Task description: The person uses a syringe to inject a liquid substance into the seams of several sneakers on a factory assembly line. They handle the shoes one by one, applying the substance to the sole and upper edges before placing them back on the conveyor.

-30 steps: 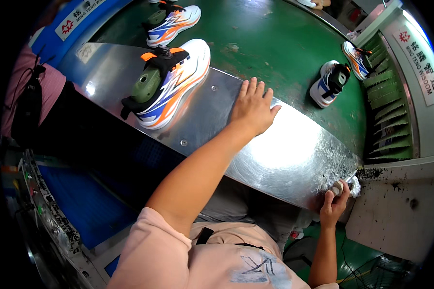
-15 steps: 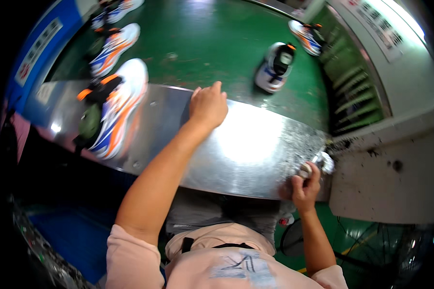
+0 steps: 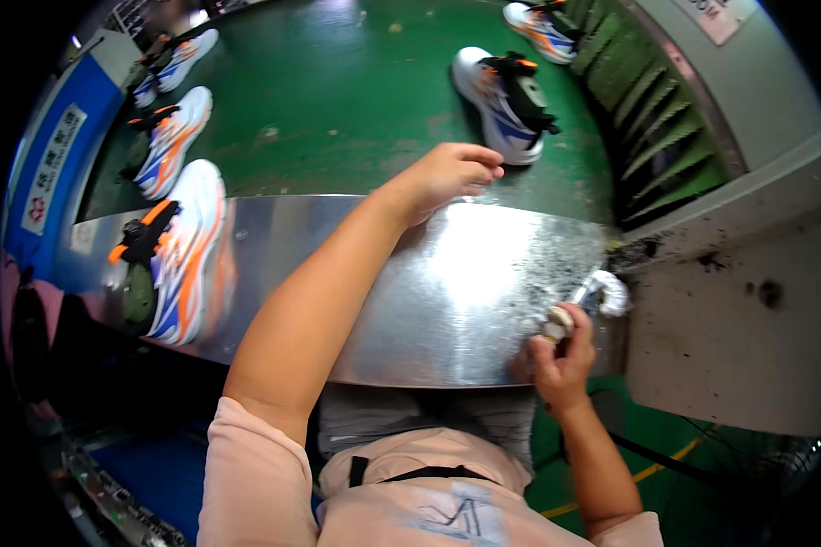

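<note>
My left hand [image 3: 452, 180] reaches over the far edge of the steel ledge [image 3: 328, 251], fingers partly extended and holding nothing. Just beyond its fingertips, apart from them, a white and blue running shoe [image 3: 504, 109] with black and orange parts rests on the green surface. On the right, my right hand [image 3: 567, 369] is closed around a small, round, tan object [image 3: 557, 322] whose kind I cannot make out. Beside that hand lies a crumpled white wad [image 3: 613, 294], a thin pale strip running toward it.
On the left, a white, orange and blue shoe [image 3: 192, 260] stands on the ledge, with several similar shoes behind it. Another shoe [image 3: 543, 35] sits far right by green slats [image 3: 670, 150]. A pale machine housing [image 3: 721, 337] borders the ledge's right end.
My left hand has moved right and its fingers have stretched out toward the shoe. That shoe now shows side-on and nearer the hand. My right hand still grips the round object.
</note>
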Demonstrator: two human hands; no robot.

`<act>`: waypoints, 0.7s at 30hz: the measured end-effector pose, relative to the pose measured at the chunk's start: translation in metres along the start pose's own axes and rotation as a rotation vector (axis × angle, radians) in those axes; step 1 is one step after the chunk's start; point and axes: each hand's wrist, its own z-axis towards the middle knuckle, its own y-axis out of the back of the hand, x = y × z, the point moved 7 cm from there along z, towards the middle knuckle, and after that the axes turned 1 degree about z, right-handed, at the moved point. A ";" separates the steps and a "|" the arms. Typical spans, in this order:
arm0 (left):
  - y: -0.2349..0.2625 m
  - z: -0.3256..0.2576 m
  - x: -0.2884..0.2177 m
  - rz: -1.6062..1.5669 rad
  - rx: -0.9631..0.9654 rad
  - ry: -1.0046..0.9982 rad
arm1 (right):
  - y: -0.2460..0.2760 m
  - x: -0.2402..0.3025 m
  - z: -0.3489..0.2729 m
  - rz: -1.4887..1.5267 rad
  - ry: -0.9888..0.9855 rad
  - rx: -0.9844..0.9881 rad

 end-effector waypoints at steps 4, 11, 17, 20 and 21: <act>0.096 -0.034 -0.061 0.725 -0.342 -0.187 | 0.001 -0.005 -0.002 0.057 -0.070 0.026; 0.429 -0.214 -0.136 1.279 -1.182 0.258 | 0.002 -0.002 -0.001 0.047 -0.053 0.025; 0.488 -0.300 -0.049 0.399 -1.364 0.369 | 0.003 -0.004 -0.002 0.010 -0.085 0.029; 0.483 -0.305 -0.053 0.577 -1.400 0.446 | -0.001 -0.003 -0.002 0.015 -0.048 0.031; 0.477 -0.291 -0.062 0.623 -1.243 0.518 | -0.001 -0.001 -0.002 0.003 -0.040 0.030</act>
